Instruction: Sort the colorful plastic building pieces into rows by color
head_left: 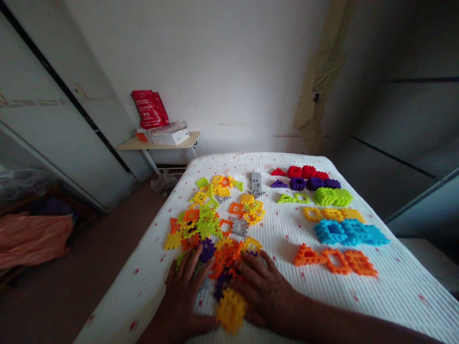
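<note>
My left hand (184,286) lies on the near left of a mixed pile of plastic interlocking tiles, fingers stretched and apart beside a purple tile (207,250). My right hand (263,289) rests palm down on the pile's right side, its fingers spread over orange tiles (225,258). Between the two hands a yellow tile (231,310) lies nearest me, with a dark purple tile (223,283) just beyond it. Farther up the pile are lime green tiles (208,222) and a grey tile (240,227). Neither hand visibly grips a piece; what lies under the palms is hidden.
Rows sorted by colour lie on the right of the white quilted bed (279,291): red (308,172), purple (315,183), green (333,196), yellow (333,214), blue (347,232) and orange (337,261). A grey row (256,184) sits mid-back. Beyond stands a small table (193,138) with a red bag (149,109).
</note>
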### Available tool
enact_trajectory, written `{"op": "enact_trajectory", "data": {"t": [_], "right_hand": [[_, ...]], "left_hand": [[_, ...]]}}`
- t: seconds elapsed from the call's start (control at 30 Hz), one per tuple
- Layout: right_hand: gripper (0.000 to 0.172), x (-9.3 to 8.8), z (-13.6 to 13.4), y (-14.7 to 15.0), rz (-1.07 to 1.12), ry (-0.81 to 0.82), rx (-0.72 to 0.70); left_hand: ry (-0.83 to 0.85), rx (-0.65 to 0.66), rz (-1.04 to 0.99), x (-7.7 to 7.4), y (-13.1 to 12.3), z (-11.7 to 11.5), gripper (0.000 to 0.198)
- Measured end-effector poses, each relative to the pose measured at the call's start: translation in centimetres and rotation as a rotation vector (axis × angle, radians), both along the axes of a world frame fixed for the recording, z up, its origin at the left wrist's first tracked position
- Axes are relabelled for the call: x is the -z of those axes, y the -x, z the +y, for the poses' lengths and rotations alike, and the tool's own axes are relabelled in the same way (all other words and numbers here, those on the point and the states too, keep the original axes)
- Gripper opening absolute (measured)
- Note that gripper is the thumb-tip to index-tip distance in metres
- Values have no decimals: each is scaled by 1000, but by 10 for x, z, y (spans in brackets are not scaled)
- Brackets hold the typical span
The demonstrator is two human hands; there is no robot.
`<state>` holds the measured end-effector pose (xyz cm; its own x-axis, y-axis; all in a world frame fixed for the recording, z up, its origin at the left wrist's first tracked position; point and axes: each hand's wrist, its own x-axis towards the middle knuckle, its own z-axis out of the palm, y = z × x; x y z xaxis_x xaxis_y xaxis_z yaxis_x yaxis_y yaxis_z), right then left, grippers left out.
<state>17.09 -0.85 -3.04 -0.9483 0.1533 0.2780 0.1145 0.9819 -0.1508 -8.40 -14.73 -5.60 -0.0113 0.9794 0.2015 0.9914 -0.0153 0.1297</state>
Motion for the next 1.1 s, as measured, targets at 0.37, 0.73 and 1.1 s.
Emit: {"op": "enact_trajectory", "data": {"t": [0.37,0.73,1.1], "right_hand": [[30,-9,29,44,220,-218,233],[12,4,-5,35,370,-151,-53],[19,-7,-2,35,342,-128,-172]], "left_hand": [[-240,-122,-325,-10,-12,56,55],[-399,-369,-854,-29,-3,63,30],[-276,-77,-224,-52,-24,99,21]]}}
